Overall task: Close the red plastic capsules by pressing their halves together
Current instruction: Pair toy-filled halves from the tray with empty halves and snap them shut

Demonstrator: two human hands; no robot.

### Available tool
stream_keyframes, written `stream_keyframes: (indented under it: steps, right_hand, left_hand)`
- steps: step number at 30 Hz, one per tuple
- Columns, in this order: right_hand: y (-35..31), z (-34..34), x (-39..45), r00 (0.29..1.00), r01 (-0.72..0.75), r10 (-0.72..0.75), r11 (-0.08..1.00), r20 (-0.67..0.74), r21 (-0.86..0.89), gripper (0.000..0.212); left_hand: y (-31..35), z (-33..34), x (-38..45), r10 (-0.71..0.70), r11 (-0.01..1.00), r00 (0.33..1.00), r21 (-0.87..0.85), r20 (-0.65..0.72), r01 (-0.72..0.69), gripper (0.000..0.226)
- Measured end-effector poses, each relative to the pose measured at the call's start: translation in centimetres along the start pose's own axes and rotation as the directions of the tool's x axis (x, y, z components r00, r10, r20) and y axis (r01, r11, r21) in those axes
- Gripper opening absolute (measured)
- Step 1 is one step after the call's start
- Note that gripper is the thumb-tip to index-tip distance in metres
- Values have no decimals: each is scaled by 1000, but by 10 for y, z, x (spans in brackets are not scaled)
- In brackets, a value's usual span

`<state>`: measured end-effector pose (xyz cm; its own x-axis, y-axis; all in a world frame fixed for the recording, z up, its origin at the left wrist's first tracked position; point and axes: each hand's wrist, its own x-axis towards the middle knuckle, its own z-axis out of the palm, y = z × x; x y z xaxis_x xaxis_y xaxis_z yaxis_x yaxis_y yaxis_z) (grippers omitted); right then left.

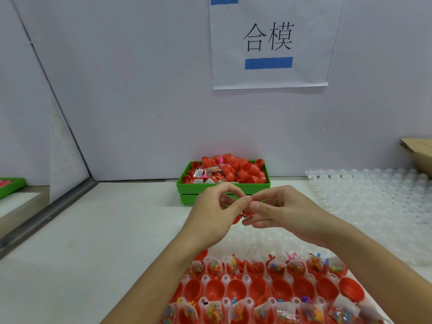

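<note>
A white worktop [93, 242] runs up to a pale partition wall [140, 90], with a green bin [224, 191] of red capsule halves against the wall, clear blister trays [374, 199] at right, and a near tray [236, 280] holding open red halves and small toy packets. A paper sign [268, 43] on the wall reads "合模" above a blue bar. Both forearms reach forward over the near tray, and the left hand [215, 213] and right hand [278, 211] meet fingertip to fingertip, together pinching a red capsule [247, 212] above the worktop in front of the green bin.
</note>
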<state>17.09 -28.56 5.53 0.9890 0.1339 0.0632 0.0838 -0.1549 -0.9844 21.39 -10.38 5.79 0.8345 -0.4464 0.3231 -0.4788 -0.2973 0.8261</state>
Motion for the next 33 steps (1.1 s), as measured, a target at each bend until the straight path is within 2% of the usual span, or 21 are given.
stream_keyframes:
  steps: [4,11,17,19,22,26,31,33]
  right_hand:
    - [-1,-1,1,1000,-25,26,998,-15,51,26]
    - [0,-1,2,999,-34,35,999,-24,39,26]
    - [2,-2,2,999,-22,23,999,-26,34,32]
    - [2,-1,2,1000,-14,15,999,-16,44,36]
    - [1,-1,0,1000,12,-13,999,27,48,32]
    - [-2,-3,-3,994,66,-60,996,94,-56,23]
    - [-3,-2,-3,996,87,-89,989,-6,-122,22]
    - [-3,-3,-3,995,87,-92,989,-32,-122,20]
  left_hand:
    - [0,-1,1,4,1000,1000,-11,2,-4,8]
    - [0,-2,1,3,1000,1000,-20,20,-2,13]
    - [1,-8,0,-12,998,992,-65,124,20,19]
    - [2,-7,-1,0,998,995,-57,101,6,18]
    - [2,-6,-1,4,998,999,-65,53,0,8]
    - [3,-7,0,-10,995,999,-95,31,13,4]
    - [5,-7,-2,21,997,996,-72,89,-15,16]
    - [6,-6,-2,27,997,995,-77,99,-20,13]
